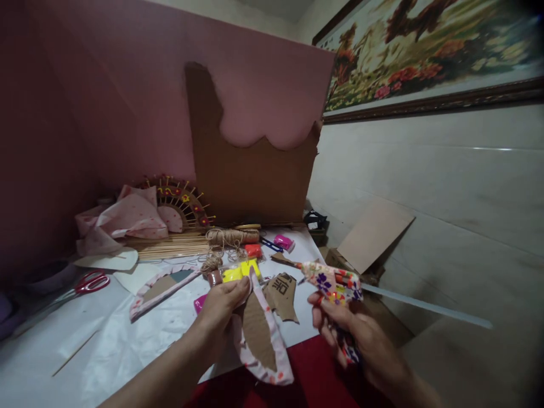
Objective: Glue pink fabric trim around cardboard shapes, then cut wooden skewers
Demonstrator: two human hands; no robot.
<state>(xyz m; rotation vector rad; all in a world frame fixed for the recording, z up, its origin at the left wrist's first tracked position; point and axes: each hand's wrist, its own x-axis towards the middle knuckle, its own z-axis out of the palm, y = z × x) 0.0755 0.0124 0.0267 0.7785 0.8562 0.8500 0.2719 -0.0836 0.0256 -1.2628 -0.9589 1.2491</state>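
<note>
My left hand [225,309] pinches the upper edge of a leaf-shaped cardboard piece [258,328], whose rim is wrapped in pink dotted fabric. In my right hand [357,334] is a flower-patterned hot glue gun [329,281], its nozzle pointing left and a long glue stick [429,305] sticking out behind. The nozzle is apart from the cardboard piece. A second fabric-edged cardboard piece [164,288] lies on the table to the left. Beside my left hand are yellow clay packets [238,273], and a torn cardboard scrap [283,297] lies between my hands.
Red-handled scissors [91,282] and a thin stick [75,352] lie at left. Farther back are a twine roll [232,236], bundled sticks [170,246], pink dotted cloth [123,218] and a decorated cardboard fan [181,198]. A large cut cardboard sheet [255,181] leans against the pink wall.
</note>
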